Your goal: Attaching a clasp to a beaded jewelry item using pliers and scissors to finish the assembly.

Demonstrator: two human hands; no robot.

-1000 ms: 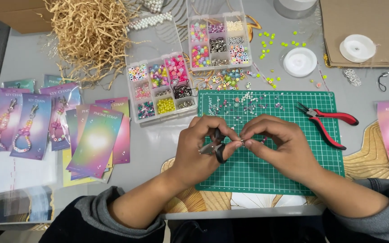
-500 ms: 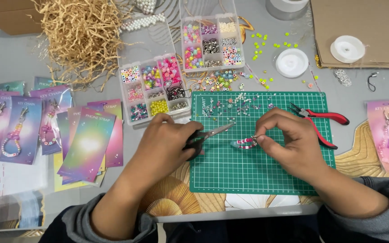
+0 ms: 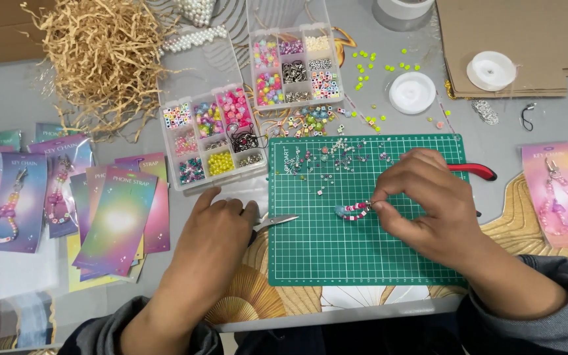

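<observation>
My right hand [image 3: 425, 204] pinches the end of a short beaded strand [image 3: 355, 210] of pink, white and blue beads, held low over the green cutting mat [image 3: 336, 256]. My left hand [image 3: 215, 240] rests at the mat's left edge, closed on a pair of small pliers [image 3: 276, 221] whose metal jaws point right onto the mat. Loose beads [image 3: 336, 154] lie scattered over the mat's top part.
Two clear bead organiser boxes [image 3: 212, 135] [image 3: 294, 62] stand behind the mat. Red-handled pliers [image 3: 474, 171] lie partly hidden behind my right hand. Holographic packaging cards [image 3: 116, 217] lie at left, a carded strap [image 3: 557, 197] at right, raffia [image 3: 100, 59] far left, thread spools [image 3: 412, 92] [image 3: 491, 71] behind.
My hands have parted: the left one drew the pliers away to the mat's left edge, while the right kept the beaded strand near the mat's middle.
</observation>
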